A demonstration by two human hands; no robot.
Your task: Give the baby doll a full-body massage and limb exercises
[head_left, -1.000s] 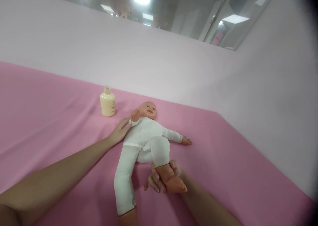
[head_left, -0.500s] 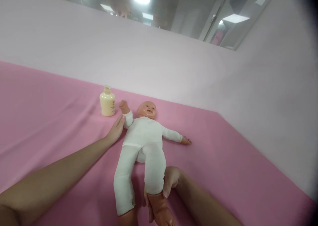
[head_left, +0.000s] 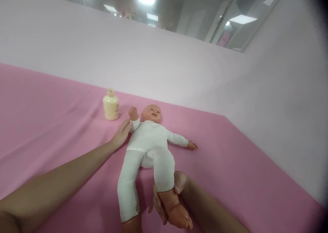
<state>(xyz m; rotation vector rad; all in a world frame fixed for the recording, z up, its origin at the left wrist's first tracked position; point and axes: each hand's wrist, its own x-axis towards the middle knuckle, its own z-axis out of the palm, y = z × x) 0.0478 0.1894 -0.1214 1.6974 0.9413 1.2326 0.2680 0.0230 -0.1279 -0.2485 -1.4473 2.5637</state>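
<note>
A baby doll in a white suit lies on its back on the pink cloth, with its bald head toward the wall. My left hand is closed at the sleeve of the doll's bent arm, on the left side; some of the fingers are hidden by that arm. Wrapped around the doll's lower leg from beneath, my right hand lifts it a little, thumb on the right side and fingers showing under the calf. The doll's other leg lies straight, its foot cut off by the frame.
A cream pump bottle stands behind my left hand, left of the doll's head. Pink cloth covers the table up to the pale wall. Higher up, a reflecting glass panel shows ceiling lights.
My right hand has raised the doll's leg and swung it slightly to the right. The doll's bent arm has moved a little toward its head, with my left hand following.
</note>
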